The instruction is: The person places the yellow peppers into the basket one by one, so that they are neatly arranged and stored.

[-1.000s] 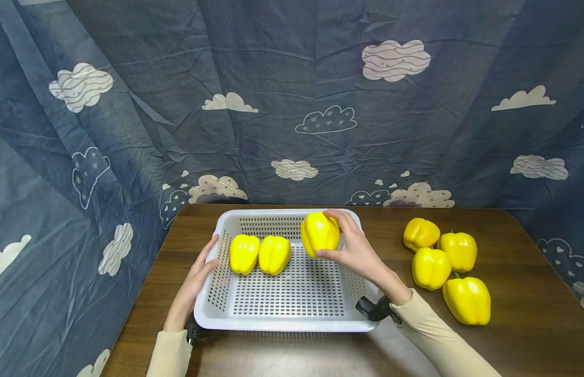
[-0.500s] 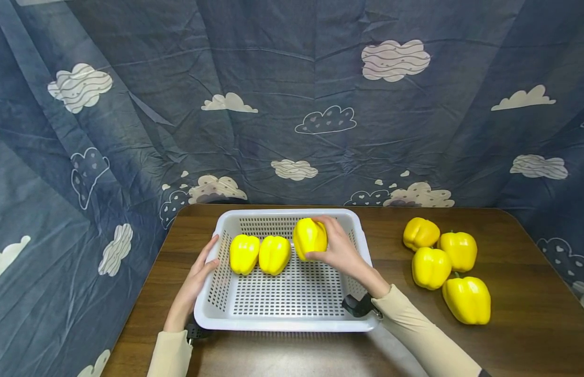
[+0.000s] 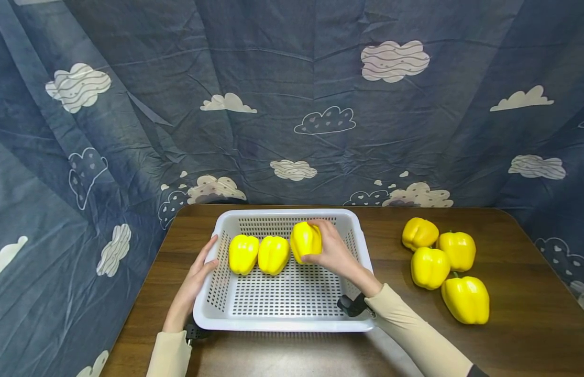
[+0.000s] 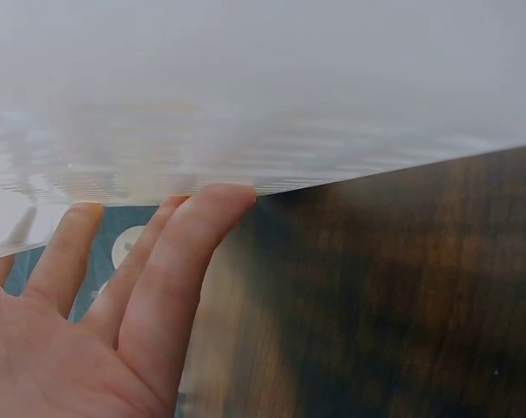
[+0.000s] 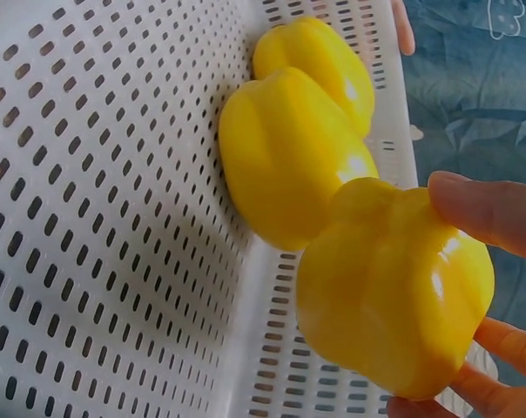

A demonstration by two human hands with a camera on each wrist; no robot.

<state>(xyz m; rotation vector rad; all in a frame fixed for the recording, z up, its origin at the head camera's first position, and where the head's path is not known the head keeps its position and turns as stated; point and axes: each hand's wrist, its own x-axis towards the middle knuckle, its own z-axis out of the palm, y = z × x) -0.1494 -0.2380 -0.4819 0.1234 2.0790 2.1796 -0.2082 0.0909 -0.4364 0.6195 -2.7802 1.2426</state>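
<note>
My right hand [image 3: 333, 251] holds a yellow bell pepper [image 3: 305, 242] inside the white perforated basket [image 3: 284, 325], thumb on one side and fingers round the other. In the right wrist view this bell pepper [image 5: 394, 287] hides part of its neighbour. Two more yellow bell peppers, a middle one [image 3: 274, 255] and a left one [image 3: 243, 254], lie side by side in the basket's back left. Against the basket's left wall rests my left hand [image 3: 194, 280], its fingers extended. The left wrist view shows those fingers [image 4: 171, 279] touching the outer wall.
Several yellow bell peppers [image 3: 430, 268] are grouped on the brown wooden table [image 3: 522, 293] right of the basket. A dark blue cloud-printed curtain [image 3: 254, 146] hangs behind the table. A black wrist camera [image 3: 352, 305] sits over the basket's front right.
My right hand has moved left and lowered the bell pepper into the basket, close beside the middle one. My left hand has stayed at the basket's left wall.
</note>
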